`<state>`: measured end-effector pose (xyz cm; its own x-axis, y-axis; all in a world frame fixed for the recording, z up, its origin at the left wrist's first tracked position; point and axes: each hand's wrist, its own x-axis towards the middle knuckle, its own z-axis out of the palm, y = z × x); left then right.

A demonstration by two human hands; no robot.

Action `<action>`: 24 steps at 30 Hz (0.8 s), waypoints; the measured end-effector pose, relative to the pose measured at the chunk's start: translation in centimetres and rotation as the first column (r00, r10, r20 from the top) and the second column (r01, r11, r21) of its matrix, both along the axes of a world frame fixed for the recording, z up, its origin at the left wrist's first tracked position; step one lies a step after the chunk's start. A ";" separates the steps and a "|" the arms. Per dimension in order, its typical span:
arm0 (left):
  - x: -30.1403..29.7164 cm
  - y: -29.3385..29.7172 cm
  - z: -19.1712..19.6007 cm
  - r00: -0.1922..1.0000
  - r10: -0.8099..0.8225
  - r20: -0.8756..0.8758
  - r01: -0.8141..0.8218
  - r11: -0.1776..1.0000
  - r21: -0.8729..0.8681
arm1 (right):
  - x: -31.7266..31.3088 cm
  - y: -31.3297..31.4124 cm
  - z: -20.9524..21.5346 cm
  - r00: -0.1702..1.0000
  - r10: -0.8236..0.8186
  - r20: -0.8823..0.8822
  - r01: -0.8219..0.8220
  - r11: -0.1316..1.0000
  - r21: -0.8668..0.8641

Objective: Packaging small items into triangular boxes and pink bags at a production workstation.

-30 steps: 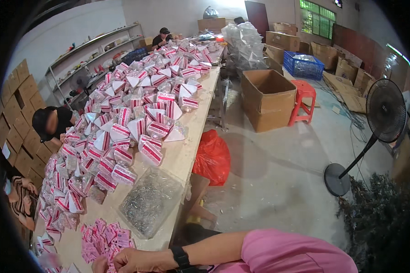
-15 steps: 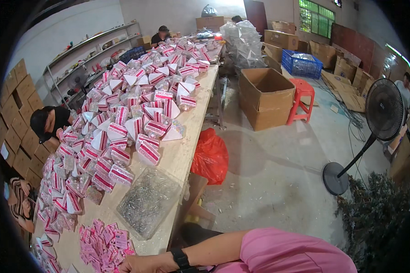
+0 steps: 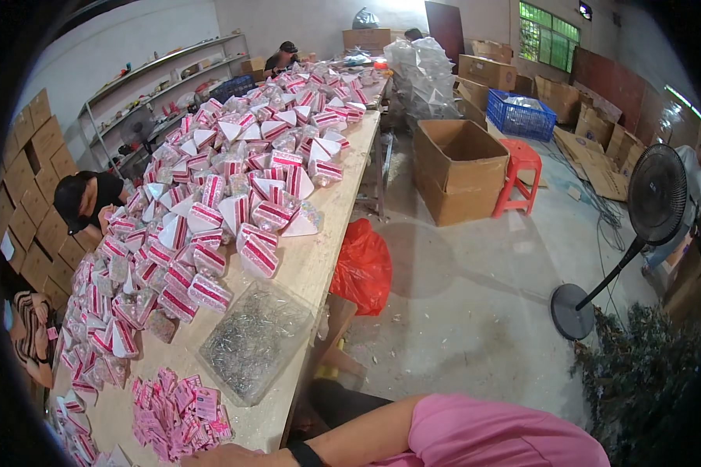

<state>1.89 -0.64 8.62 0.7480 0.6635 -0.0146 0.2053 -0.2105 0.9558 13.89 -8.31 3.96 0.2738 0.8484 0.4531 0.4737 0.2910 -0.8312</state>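
My right hand (image 3: 227, 456) is at the bottom edge, beside the near side of a pile of small pink printed tags (image 3: 177, 416). The frame cuts off its fingers, so I cannot make out whether it holds anything. A dark band (image 3: 305, 454) circles the wrist, and a pink sleeve covers the upper arm. Just beyond the tags lies a shallow clear tray (image 3: 245, 342) full of thin metallic pieces. A long heap of cake-slice-shaped packages (image 3: 205, 219), white and pink with clear parts, covers much of the table. My left hand is out of view.
The wooden table (image 3: 331, 233) runs away from me. A red plastic bag (image 3: 362, 265) hangs by its right edge. On the floor stand a cardboard box (image 3: 459, 183), a red stool (image 3: 519, 175) and a black fan (image 3: 654, 194). Other people sit along the left side.
My right hand has shifted slightly left and down, its fingers now past the bottom edge. At the far right, a person behind the fan has come further into view.
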 end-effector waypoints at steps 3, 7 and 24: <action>-1.1 0.7 -1.5 0.994 0.015 0.107 -0.008 0.998 -0.068 | -0.4 -0.3 0.6 0.991 -0.024 0.130 0.027 0.999 -0.023; -1.8 0.0 -1.7 0.989 0.074 0.131 -0.071 0.997 -0.030 | -0.8 -1.1 1.8 0.981 -0.036 0.191 0.016 0.995 0.103; -5.9 2.1 -7.3 0.988 0.090 0.125 -0.111 0.979 0.173 | -0.5 -0.9 -0.7 0.983 0.113 0.147 -0.139 0.973 0.184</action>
